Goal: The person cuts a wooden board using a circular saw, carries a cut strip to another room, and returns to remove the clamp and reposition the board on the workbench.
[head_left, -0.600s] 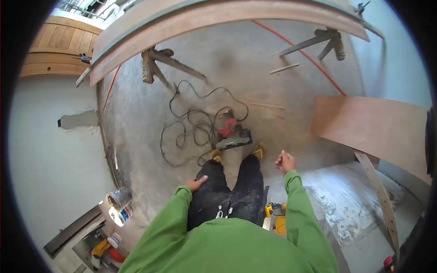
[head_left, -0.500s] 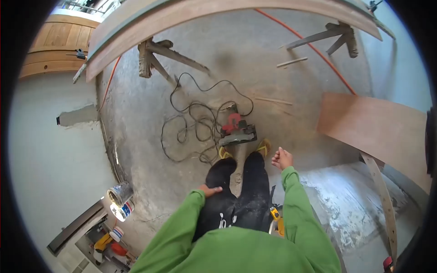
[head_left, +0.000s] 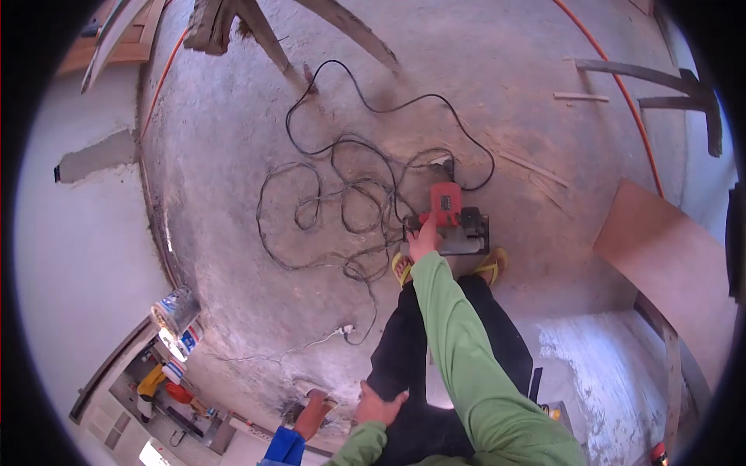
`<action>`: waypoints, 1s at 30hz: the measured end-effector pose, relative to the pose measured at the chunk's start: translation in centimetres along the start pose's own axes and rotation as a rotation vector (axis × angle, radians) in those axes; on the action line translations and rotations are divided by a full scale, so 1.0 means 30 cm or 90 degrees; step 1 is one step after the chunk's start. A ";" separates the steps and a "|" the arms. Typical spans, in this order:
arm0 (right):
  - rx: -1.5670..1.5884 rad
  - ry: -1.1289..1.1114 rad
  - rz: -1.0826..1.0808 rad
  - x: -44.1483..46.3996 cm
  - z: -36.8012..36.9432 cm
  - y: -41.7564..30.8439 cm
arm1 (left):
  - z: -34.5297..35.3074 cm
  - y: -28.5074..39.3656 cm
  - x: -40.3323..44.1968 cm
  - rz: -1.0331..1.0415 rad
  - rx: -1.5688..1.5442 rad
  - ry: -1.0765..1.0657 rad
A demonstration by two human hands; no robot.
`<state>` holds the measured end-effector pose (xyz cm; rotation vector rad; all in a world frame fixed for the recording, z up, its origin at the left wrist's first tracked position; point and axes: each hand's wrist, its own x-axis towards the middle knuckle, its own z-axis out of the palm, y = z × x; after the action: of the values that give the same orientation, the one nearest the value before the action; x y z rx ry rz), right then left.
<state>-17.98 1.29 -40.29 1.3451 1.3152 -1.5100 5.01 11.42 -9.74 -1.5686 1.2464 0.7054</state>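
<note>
Bare concrete floor (head_left: pixel 225 140) carries the red saw (head_left: pixel 445 200), best gripped squarely; right hand (head_left: pixel 423 239) touches it, grasp unclear, left hand (head_left: pixel 378 407) open.

The right arm (head_left: pixel 466 342) stretches forward and slants across the body, the right hand (head_left: pixel 423 238) low near the left foot (head_left: pixel 402 268). The left hand (head_left: pixel 378 405) is loosely open by the left leg (head_left: pixel 400 357), thumb spread.

The person wears a plain green long-sleeved top (head_left: pixel 474 365), black trousers (head_left: pixel 408 361) reaching down the legs, and yellow flip-flops (head_left: pixel 497 266) with thin straps over bare feet.
</note>
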 end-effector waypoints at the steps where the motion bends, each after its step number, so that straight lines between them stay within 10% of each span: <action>1: 0.065 0.066 0.050 0.044 0.017 0.002 | 0.003 -0.004 0.010 0.005 -0.009 -0.003; 3: 0.126 0.131 0.097 0.121 -0.004 0.011 | 0.009 -0.026 0.018 -0.014 -0.043 -0.008; 5: -0.859 -0.051 -0.534 0.226 -0.086 0.025 | 0.020 -0.042 0.029 -0.004 -0.070 -0.002; 7: -0.845 0.002 -0.634 0.223 -0.085 0.010 | 0.020 -0.040 0.021 -0.014 -0.090 0.009; 13: -0.643 0.002 -0.280 0.302 -0.114 0.018 | 0.104 -0.079 0.024 0.074 -0.133 0.064; 15: 0.205 -0.101 0.019 0.360 -0.208 0.057 | 0.112 -0.058 0.032 0.007 -0.088 0.001; 25: 0.147 -0.301 -0.084 -0.675 -0.364 -0.251 | -0.117 0.026 -0.147 0.243 -0.125 0.000; 30: 0.063 -0.362 -0.199 -1.219 -0.383 -0.563 | -0.379 0.167 -0.197 0.512 -0.362 0.370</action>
<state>-23.74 12.08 -0.22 0.6914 1.1160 -2.0034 -2.95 3.12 -2.17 -1.7713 2.3231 1.2361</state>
